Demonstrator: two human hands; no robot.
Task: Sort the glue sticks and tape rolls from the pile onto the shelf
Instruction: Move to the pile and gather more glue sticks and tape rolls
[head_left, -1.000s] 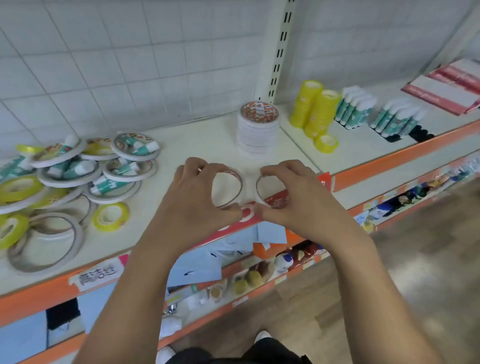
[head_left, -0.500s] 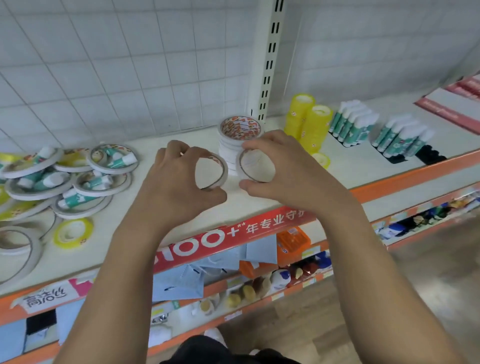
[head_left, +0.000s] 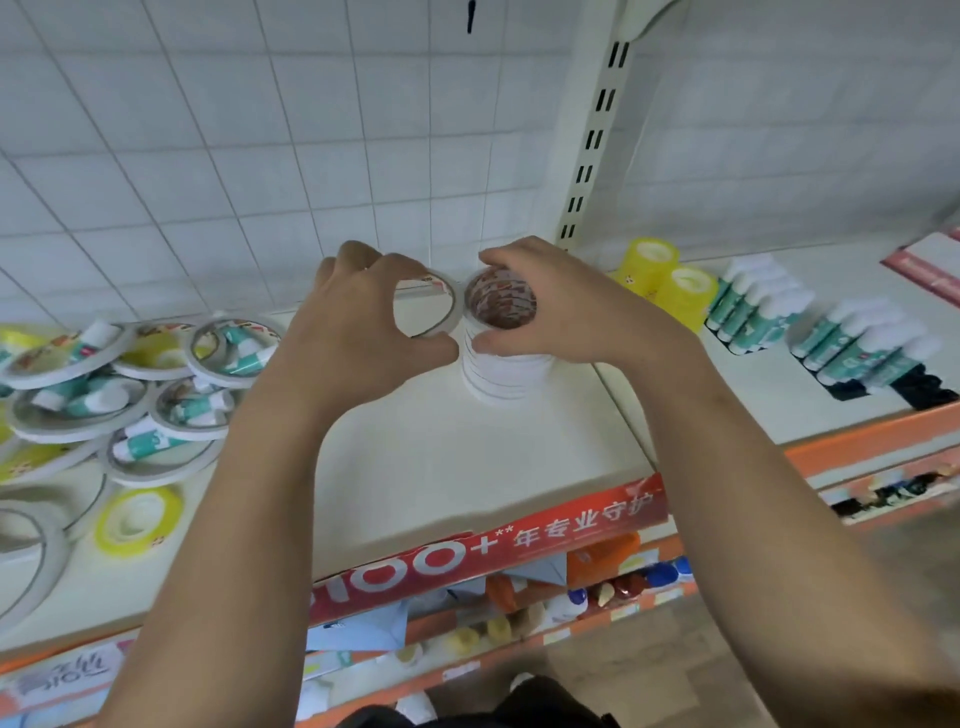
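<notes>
Left hand (head_left: 358, 322): pinching a tape roll (head_left: 454, 305) beside the stack (head_left: 498, 376).
Right hand (head_left: 566, 312): gripping the stack's top roll (head_left: 523, 300).

White gridded wall (head_left: 208, 130), slotted metal upright (head_left: 597, 135), orange-trimmed lower shelf (head_left: 665, 598), brown wood-look floor (head_left: 701, 670)

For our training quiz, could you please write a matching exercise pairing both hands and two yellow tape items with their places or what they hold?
1. left hand
2. right hand
3. yellow stacks
4. loose yellow roll

A. lies flat at the left of the shelf
B. grips the top roll on the white stack
C. stand between white stack and glue sticks
D. holds a thin roll beside the stack

Pairs: 1-D, 2-B, 3-C, 4-A.
</notes>
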